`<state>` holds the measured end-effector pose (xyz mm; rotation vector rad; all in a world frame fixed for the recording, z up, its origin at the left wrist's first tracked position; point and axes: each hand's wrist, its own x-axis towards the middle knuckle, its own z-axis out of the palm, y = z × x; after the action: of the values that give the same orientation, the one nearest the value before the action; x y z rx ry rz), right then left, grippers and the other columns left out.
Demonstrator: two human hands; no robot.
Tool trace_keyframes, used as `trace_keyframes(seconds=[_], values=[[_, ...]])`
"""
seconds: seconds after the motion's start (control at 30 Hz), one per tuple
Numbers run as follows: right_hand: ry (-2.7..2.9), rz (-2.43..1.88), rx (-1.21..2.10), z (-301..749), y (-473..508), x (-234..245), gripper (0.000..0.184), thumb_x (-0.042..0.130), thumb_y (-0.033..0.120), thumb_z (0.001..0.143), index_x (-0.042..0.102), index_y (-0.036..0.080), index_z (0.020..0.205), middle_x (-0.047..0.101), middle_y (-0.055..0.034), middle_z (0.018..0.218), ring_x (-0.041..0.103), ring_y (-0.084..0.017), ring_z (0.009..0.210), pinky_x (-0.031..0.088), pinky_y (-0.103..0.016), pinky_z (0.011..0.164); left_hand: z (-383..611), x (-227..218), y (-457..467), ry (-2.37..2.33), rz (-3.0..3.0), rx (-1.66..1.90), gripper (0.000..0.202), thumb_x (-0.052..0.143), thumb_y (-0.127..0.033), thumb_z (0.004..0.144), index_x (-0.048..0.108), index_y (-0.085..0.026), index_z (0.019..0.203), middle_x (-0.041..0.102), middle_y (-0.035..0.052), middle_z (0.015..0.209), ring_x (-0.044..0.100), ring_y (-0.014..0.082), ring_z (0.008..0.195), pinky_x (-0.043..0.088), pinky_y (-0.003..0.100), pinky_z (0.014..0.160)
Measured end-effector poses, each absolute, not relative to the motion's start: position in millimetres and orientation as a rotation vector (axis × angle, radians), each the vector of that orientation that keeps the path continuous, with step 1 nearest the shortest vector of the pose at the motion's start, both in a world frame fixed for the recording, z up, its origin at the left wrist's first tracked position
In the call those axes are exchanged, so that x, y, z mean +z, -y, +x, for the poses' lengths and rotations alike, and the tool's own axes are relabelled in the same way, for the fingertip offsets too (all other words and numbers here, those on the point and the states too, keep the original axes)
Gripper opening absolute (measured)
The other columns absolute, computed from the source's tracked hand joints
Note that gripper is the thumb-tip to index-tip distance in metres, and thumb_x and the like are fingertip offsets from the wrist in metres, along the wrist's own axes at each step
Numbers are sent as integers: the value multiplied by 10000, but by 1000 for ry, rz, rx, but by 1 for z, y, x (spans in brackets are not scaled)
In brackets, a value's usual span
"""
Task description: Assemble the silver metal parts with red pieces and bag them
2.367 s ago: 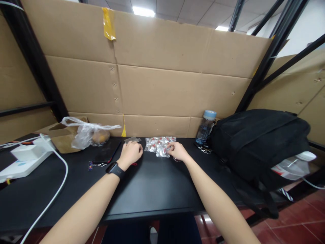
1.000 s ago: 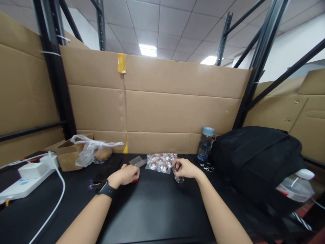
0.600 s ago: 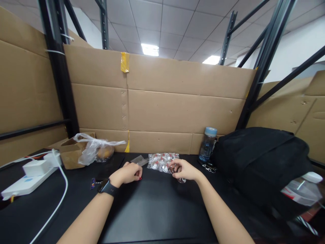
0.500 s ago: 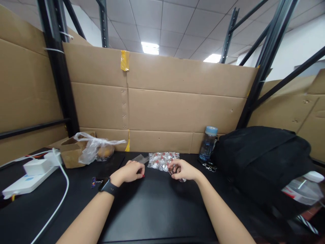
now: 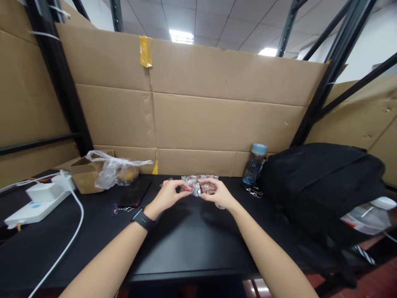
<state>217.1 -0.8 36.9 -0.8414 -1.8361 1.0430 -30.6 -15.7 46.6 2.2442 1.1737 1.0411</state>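
Note:
Both my hands are raised close together over the black table [image 5: 186, 248]. The fingertips of my left hand [image 5: 170, 194] are pinched together, with red nails showing; whatever is between them is too small to make out. My right hand [image 5: 220, 194] faces it, its fingers and thumb curled round something dark and shiny, mostly hidden. Just behind the fingertips lies a clear plastic packet [image 5: 194, 179] of several silvery round pieces with red marks, partly covered by my hands. A small clear piece [image 5: 220, 206] shows under my right hand.
To the left are a power strip [image 5: 34, 211] with a white cable, a cardboard box [image 5: 87, 176], a plastic bag [image 5: 113, 171] and a dark phone [image 5: 135, 194] with a key charm. On the right stand a water bottle [image 5: 254, 163] and a black backpack [image 5: 319, 186]. Cardboard [image 5: 198, 124] walls the back.
My left hand has moved right and its fingers now point at my right hand, which has turned inward. The hands are closer together. The camera view has tilted down.

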Motion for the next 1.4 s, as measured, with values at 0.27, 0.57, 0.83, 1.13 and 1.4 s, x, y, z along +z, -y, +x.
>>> trace_keyframes(seconds=[0.27, 0.57, 0.83, 1.13, 1.4], values=[[1742, -707, 1033, 195, 13, 33, 489, 827, 319, 690, 636, 218, 1128, 694, -87, 1149, 706, -224, 994, 576, -374, 878, -14, 42, 24, -1219, 2201, 1254, 156, 671, -346, 858, 777, -247, 915, 778, 10, 964, 705, 210, 896, 515, 298, 877], [1679, -721, 1031, 189, 14, 31, 414, 860, 329, 654, 636, 193, 975, 723, -99, 1116, 728, -228, 941, 583, -387, 877, -9, 39, 25, -1164, 2255, 1316, 114, 636, -248, 875, 744, -215, 892, 760, 16, 939, 682, 178, 856, 509, 265, 824], [1671, -727, 1045, 187, 15, 29, 333, 856, 330, 661, 678, 185, 901, 717, -105, 1169, 730, -235, 941, 584, -395, 886, -7, 38, 26, -1144, 2391, 1394, 113, 652, -175, 864, 748, -229, 885, 755, 18, 924, 667, 187, 851, 494, 299, 815], [1669, -737, 1136, 189, 10, 27, 249, 775, 398, 770, 723, 185, 887, 708, -92, 1157, 721, -216, 877, 584, -351, 789, -8, 39, 26, -1240, 2474, 1413, 80, 676, -165, 853, 732, -222, 847, 750, 9, 892, 642, 189, 846, 487, 316, 799], [1865, -824, 786, 193, 6, 26, 189, 661, 377, 873, 704, 196, 844, 624, -86, 1166, 613, -219, 1081, 525, -325, 841, -8, 36, 23, -1203, 2495, 1301, 93, 628, -247, 900, 720, -230, 903, 745, 27, 959, 646, 211, 912, 485, 339, 844]])
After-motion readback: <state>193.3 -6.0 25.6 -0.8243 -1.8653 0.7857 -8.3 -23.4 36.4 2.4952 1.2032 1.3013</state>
